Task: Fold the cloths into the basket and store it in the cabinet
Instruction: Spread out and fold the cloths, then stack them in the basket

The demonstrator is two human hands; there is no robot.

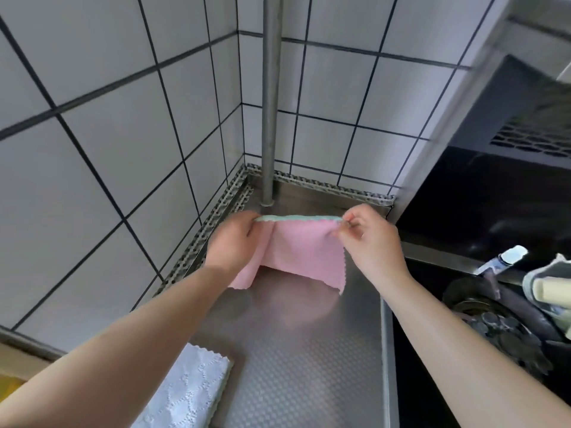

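A pink cloth (301, 251) with a pale green back hangs in the air above the steel counter (309, 359), folded over along its top edge. My left hand (231, 242) pinches the top left corner. At the top right corner my right hand (367, 239) grips the cloth with fingertips. The lower edge of the cloth dangles just above the counter. A white embossed cloth (188, 393) lies flat on the counter at the near left, partly under my left forearm. No basket or cabinet shows in the head view.
White tiled walls meet in a corner behind a vertical steel pipe (271, 100). A dark sink area to the right holds a bottle (502, 261), a grey-and-cream object (550, 288) and a drain strainer (485, 319). A perforated strip (213, 223) lines the counter's back edge.
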